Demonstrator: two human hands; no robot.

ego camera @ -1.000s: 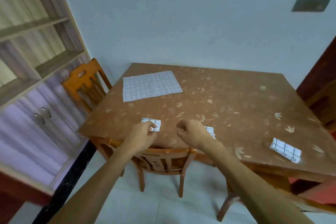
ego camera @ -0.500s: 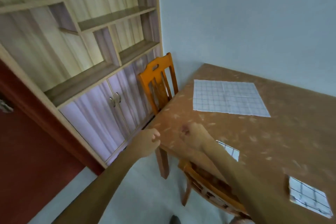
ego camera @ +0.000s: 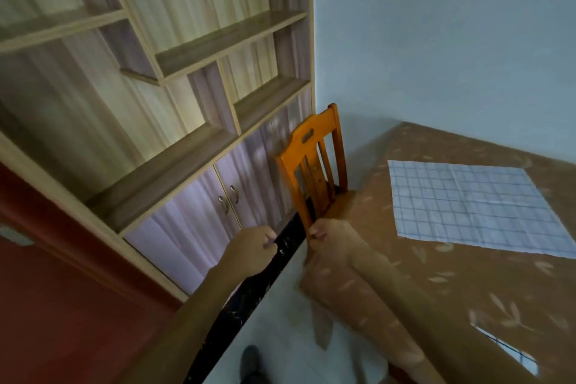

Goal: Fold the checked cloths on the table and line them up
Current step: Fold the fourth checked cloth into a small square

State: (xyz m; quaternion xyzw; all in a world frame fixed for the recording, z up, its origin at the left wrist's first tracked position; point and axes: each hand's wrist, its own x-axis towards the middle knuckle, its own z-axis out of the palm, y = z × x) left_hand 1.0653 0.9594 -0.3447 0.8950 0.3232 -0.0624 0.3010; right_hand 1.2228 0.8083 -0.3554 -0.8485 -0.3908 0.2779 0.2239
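A large unfolded checked cloth [ego camera: 477,203] lies flat on the brown leaf-patterned table [ego camera: 436,284], at its far left part. A small folded checked cloth [ego camera: 511,352] sits near the table's front edge at the lower right, partly hidden by my right forearm. My left hand [ego camera: 252,249] hangs in the air left of the table corner, over the floor, fingers curled with nothing in them. My right hand [ego camera: 330,237] is over the table's left corner, also curled into a fist and holding nothing that I can see. Both hands are well short of the unfolded cloth.
An orange wooden chair [ego camera: 314,165] stands against the table's left side, just behind my right hand. A tall shelf unit with cupboard doors [ego camera: 193,196] fills the left wall. My shoe [ego camera: 252,362] shows on the pale floor below.
The view has swung left and nearer the table's left corner. Both fists moved with it, off the folded cloths. The far-right folded cloth has left the view.
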